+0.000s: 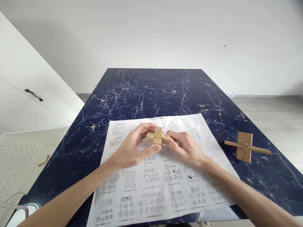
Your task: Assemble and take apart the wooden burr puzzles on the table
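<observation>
A small wooden burr puzzle (158, 135) of interlocked blocks is held just above the printed sheet (132, 201). My left hand (134, 146) grips it from the left, the thumb on its near block and the fingers behind it. On the other side, my right hand (186, 146) pinches the block that sticks out to the right between thumb and forefinger. The far side of the puzzle is hidden by its own blocks and my fingers. Small line drawings of puzzles and their pieces fill the sheet.
A wooden piece with a crossbar (244, 147) lies at the right on the dark blue marbled table (151, 94). A white cabinet (30, 69) and a perforated white surface (21, 157) with a small wooden object (44, 161) are at the left. Behind the table rises a pale wall.
</observation>
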`<state>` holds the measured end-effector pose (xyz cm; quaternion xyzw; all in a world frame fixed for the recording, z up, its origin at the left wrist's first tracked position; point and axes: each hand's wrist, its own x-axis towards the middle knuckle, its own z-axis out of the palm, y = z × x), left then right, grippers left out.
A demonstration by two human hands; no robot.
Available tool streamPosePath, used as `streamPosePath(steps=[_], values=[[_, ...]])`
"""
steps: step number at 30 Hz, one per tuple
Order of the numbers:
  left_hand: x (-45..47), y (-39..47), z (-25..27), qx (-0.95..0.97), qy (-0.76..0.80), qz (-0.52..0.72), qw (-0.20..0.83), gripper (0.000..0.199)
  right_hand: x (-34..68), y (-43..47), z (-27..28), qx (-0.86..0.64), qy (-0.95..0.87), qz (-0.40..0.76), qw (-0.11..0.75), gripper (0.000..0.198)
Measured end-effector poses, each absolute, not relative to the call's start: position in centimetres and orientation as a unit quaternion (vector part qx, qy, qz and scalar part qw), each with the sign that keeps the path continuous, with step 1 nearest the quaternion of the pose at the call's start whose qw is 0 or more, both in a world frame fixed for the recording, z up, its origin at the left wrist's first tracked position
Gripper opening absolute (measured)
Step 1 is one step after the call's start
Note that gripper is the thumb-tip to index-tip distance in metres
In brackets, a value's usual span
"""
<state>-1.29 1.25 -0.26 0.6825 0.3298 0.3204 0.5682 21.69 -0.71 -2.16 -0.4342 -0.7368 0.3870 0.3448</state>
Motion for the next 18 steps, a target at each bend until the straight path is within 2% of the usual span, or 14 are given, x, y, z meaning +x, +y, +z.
streamPosePath(steps=[9, 15, 18], values=[[-0.78, 0.91, -0.61, 0.748, 0.309, 0.397, 0.434, 0.053, 21.04, -0.97, -2.19, -0.441, -0.63, 0.536, 0.349, 0.053], [-0.86, 1.27, -1.11, 0.815, 0.252, 0.417, 0.315, 0.066, 20.87, -0.94, -2.02, -0.388, -0.526, 0.665, 0.36, 0.057], [-0.93, 1.3, -0.95, 0.83, 0.239, 0.42, 0.279, 0.075, 21.0, -0.98, -1.56, -0.37, -0.522, 0.68, 0.358, 0.059]])
